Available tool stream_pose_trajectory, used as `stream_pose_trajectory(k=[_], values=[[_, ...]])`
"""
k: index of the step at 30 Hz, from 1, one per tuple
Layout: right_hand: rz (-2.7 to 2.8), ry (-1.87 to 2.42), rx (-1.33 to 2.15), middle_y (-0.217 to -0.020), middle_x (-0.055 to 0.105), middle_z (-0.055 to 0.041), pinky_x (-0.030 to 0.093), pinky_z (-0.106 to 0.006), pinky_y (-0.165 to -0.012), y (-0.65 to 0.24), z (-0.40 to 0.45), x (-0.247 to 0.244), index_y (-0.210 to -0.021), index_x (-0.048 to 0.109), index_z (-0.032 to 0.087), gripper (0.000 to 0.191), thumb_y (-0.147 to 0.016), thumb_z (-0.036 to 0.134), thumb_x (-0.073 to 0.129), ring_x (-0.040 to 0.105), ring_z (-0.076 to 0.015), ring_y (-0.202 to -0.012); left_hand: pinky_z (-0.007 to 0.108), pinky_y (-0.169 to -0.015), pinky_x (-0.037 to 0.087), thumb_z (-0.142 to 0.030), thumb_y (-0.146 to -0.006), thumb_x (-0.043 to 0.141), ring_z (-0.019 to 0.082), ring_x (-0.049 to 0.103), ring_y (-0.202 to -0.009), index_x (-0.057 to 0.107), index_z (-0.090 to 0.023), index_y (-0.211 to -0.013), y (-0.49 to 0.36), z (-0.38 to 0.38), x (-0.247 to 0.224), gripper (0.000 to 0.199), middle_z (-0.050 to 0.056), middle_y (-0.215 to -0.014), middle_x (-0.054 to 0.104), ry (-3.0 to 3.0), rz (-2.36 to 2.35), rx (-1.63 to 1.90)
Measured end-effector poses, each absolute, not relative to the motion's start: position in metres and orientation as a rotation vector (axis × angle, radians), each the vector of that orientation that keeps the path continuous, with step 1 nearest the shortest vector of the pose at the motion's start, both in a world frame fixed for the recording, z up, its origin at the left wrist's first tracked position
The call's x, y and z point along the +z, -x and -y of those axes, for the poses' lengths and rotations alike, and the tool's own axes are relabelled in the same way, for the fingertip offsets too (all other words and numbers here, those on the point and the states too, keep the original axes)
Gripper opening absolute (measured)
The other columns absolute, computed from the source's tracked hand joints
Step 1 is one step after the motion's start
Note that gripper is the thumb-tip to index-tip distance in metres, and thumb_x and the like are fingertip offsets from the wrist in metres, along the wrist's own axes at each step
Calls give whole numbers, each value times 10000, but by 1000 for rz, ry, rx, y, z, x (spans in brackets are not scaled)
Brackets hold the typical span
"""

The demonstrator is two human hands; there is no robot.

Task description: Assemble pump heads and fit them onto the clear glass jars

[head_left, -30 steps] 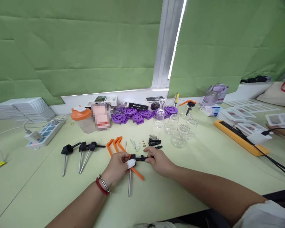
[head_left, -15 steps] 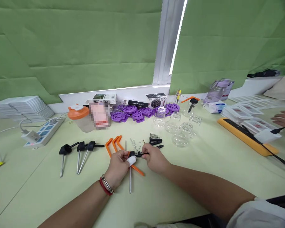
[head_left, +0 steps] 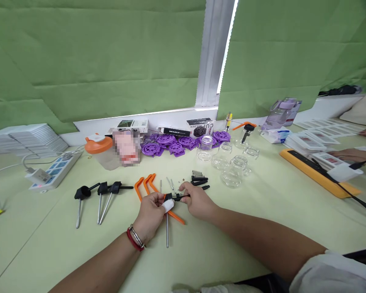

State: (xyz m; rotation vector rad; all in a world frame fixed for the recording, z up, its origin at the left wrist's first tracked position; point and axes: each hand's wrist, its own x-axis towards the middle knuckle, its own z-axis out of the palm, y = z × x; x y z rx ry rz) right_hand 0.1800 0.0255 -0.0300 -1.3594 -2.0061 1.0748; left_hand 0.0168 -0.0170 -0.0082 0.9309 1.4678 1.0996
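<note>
My left hand (head_left: pixel 149 213), with a white wrap on one finger, is closed around a black plastic fitting (head_left: pixel 168 197). A thin metal tube (head_left: pixel 167 234) points down from that fitting toward me. My right hand (head_left: pixel 201 201) pinches the narrow black right end of the same fitting, its index finger raised slightly above it. Bent orange plastic handles (head_left: pixel 139 188) lie just beyond and beneath my left hand. Small springs (head_left: pixel 198 174), black nozzle-like pieces (head_left: pixel 199 181), thin metal pins (head_left: pixel 171 184) and tiny bits lie beyond my fingers.
Three black fittings with metal tubes (head_left: pixel 103 188) lie to the left. Clear glass jars (head_left: pixel 232 177) and purple plastic parts (head_left: pixel 177 149) stand farther back. An orange-lidded cup (head_left: pixel 99 144), a power strip (head_left: pixel 56 173) and a yellow-orange bar (head_left: pixel 317 173) are around. Another person's hand (head_left: pixel 354 155) is at right.
My right index finger has lifted a little off the black fitting; my left hand keeps its hold. At the far right, the other person's hand has moved onto the white cards, and a second hand appears.
</note>
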Motion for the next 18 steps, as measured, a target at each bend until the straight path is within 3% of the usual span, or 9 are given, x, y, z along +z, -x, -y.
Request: stream_pose_trajectory(k=[18], values=[[1999,1361,1058,-708,531,17,332,-238,-589,-179,-25,-27,-869,503,205,132,-769,126,537,472,-126,-636,228,-466,380,-312,-518,780,96,474,-522,597,-116,-751,-15,16,-13,356,3,-637,548,-944,-1471,1097]])
